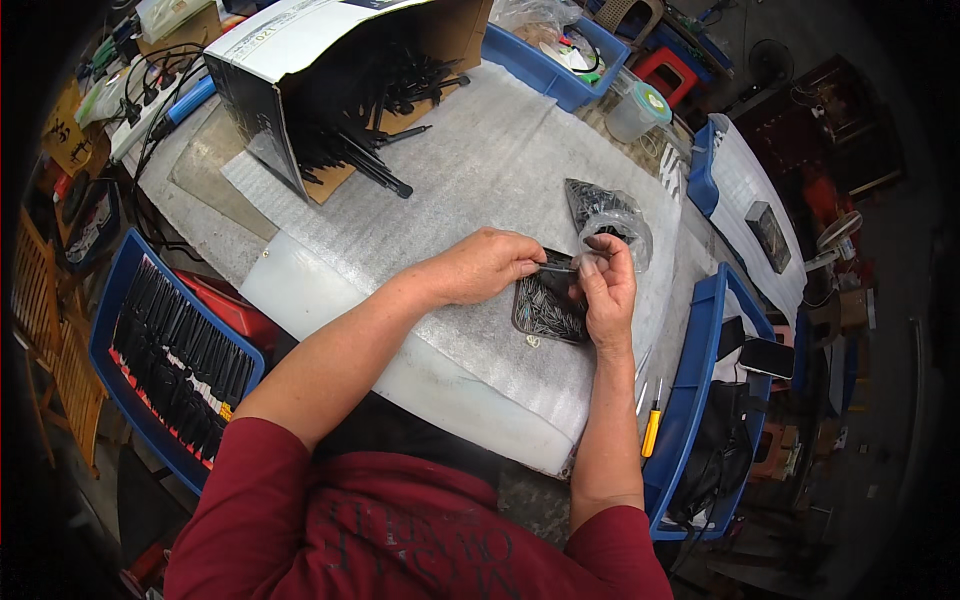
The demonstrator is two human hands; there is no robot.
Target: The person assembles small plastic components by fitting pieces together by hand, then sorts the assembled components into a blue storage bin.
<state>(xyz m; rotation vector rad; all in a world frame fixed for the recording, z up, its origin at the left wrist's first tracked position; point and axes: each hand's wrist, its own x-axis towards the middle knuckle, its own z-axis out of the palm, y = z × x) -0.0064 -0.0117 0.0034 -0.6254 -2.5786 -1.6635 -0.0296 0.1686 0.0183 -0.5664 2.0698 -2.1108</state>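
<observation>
Over the worktable my left hand (485, 266) is closed, its thumb and fingers pinching one end of a short dark rod-like piece (556, 267). My right hand (612, 295) closes on the other end of the same piece, which lies roughly level between them. Its exact kind is too small to make out. Just below sits a dark shallow tray (517, 312) filled with many thin silvery metal pins or screws (550, 312). Beyond my right hand lies a clear plastic bag (630, 232) with small dark parts in it.
An open cardboard box (255, 120) of long black rods stands at the back left. Blue bins (125, 265) flank the table, the left one packed with black pieces. A yellow-handled screwdriver (652, 430) lies by the right bin (690, 375). Foam sheeting (430, 180) covers the tabletop.
</observation>
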